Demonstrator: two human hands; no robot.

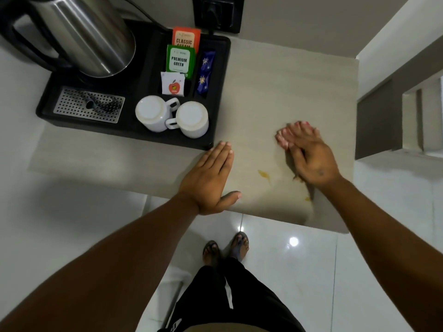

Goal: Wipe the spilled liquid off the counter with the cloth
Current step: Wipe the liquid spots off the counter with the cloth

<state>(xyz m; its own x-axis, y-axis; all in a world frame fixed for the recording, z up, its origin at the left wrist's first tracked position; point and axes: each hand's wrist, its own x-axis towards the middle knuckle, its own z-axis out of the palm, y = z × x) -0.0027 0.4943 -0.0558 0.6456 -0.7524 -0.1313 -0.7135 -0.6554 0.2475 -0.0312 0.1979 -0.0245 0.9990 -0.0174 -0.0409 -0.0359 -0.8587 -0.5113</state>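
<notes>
Nearby, yellow spill (263,173) on counter (275,92) between flat, open-fingered left hand (208,178) and right hand (309,159)

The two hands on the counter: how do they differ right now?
The left hand lies flat and sharp, palm down, fingers together pointing at the black tray; the right hand is blurred, apparently mid-motion. The left hand rests on clean counter; the right hand sits over the yellow spill marks. No cloth is clearly visible under either. Both are bare and press palm-down.
</notes>
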